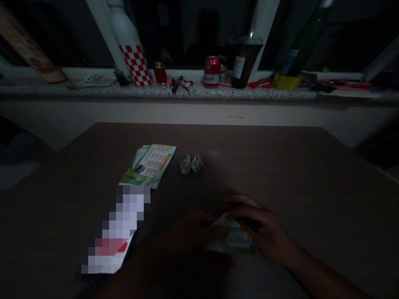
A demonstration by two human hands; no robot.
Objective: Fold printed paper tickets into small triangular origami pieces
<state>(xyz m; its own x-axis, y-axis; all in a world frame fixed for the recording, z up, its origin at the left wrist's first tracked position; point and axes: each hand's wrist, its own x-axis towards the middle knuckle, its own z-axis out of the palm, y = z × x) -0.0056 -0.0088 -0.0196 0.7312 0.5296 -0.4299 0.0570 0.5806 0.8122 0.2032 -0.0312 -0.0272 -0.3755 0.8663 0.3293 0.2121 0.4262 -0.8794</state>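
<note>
A printed paper sheet [238, 240], green and white with a framed block of text, is between my hands close to the table's near side. My left hand [198, 228] grips its left side, the thumb lying over the paper. Curled over the sheet's upper and right part is my right hand [263, 222], its fingertips at a raised or folded corner. Deep shadow hides much of my left hand and the lower edge of the paper. Beyond my hands stand two small folded paper pieces [186, 164], side by side, with the same sort of print.
A stack of printed calendar sheets [152, 164] lies left of the folded pieces. Nearer me is a lit, partly blurred phone-like screen [116, 259]. The windowsill [187, 94] behind the table holds a checkered bottle [135, 62], a red can [212, 71] and a green bottle [307, 39].
</note>
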